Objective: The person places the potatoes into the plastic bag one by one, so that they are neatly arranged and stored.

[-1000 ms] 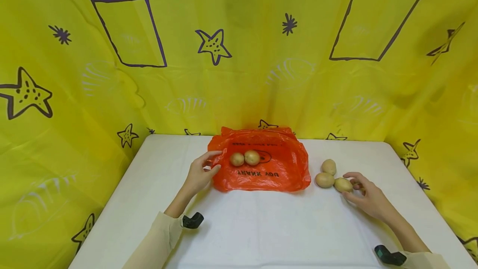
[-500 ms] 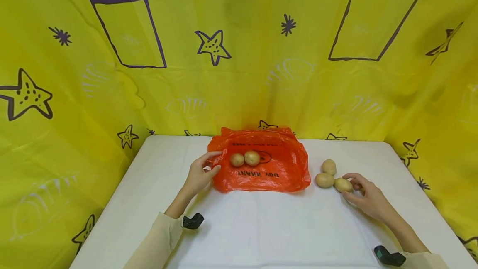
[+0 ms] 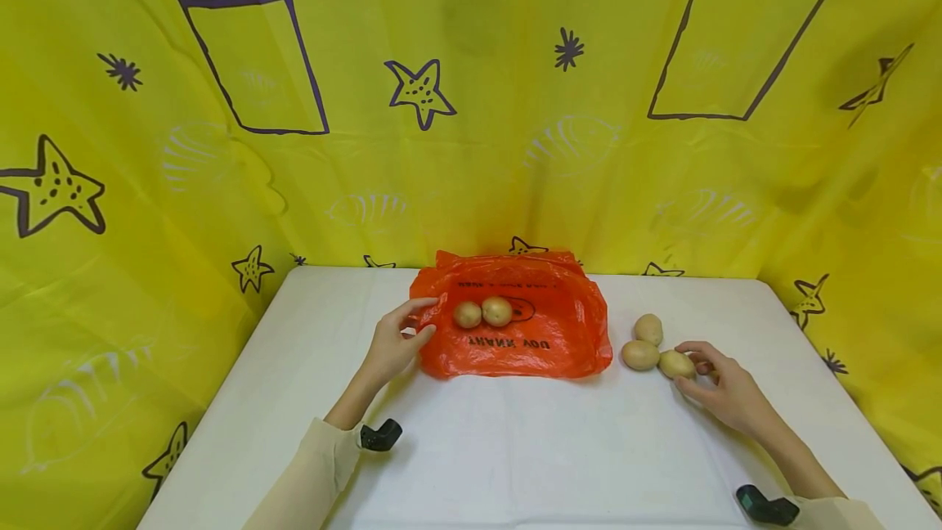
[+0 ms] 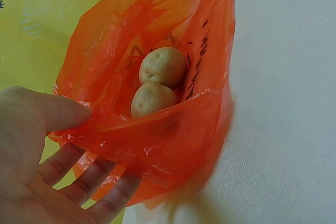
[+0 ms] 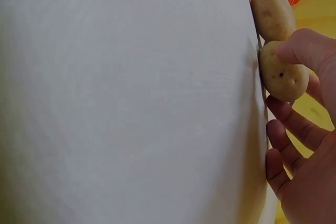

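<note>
A red plastic bag [image 3: 545,358] with black print lies spread at the far middle of the table, its mouth toward my left hand [image 3: 392,346]. That hand pinches the bag's edge, thumb on the inner side and fingers on the outer side in the left wrist view. Two potatoes, a rounder one [image 4: 164,66] and one touching it [image 4: 152,99], sit inside the bag. Right of the bag, my right hand [image 3: 728,391] holds a potato [image 5: 283,74] between thumb and fingers, down at the table. Two other potatoes touch at its left, one nearer [image 3: 640,355] and one behind [image 3: 648,329].
A white cloth [image 3: 515,448] covers the table. Yellow curtains [image 3: 486,170] with drawn stars stand close behind and along both sides. Each wrist wears a black camera; the left one [image 3: 380,435] hangs low over the cloth.
</note>
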### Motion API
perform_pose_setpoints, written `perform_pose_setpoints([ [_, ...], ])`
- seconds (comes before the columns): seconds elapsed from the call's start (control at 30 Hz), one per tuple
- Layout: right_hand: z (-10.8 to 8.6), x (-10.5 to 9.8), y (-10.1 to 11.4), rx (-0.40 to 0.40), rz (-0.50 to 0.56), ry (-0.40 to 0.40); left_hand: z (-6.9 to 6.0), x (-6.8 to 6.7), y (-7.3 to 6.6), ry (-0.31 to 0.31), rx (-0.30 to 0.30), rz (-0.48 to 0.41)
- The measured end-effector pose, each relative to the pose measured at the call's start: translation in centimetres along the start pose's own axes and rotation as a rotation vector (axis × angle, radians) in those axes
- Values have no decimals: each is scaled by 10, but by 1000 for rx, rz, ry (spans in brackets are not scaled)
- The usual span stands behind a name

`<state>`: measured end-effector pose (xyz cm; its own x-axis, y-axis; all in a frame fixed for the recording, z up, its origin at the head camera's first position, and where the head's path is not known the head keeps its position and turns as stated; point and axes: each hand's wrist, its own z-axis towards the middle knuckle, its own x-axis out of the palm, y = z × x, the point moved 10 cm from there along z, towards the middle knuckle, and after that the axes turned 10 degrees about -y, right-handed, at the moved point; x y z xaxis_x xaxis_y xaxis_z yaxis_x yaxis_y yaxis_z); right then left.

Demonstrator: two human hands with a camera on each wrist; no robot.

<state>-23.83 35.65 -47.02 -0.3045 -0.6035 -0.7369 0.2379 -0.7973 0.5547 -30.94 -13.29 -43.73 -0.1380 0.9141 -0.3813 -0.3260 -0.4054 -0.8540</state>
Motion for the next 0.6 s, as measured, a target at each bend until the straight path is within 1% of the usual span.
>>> perform_pose_setpoints([
  [0.23, -2, -2, -2, 54, -10, -11, 0, 0, -2, 0, 0, -6],
  [0.4, -2, -4, -1, 59, 3, -22, 0, 0, -3, 6, 0, -13],
  [0.6, -1, -6, 0, 63, 24, -10, 0, 0, -2, 11, -11, -9],
])
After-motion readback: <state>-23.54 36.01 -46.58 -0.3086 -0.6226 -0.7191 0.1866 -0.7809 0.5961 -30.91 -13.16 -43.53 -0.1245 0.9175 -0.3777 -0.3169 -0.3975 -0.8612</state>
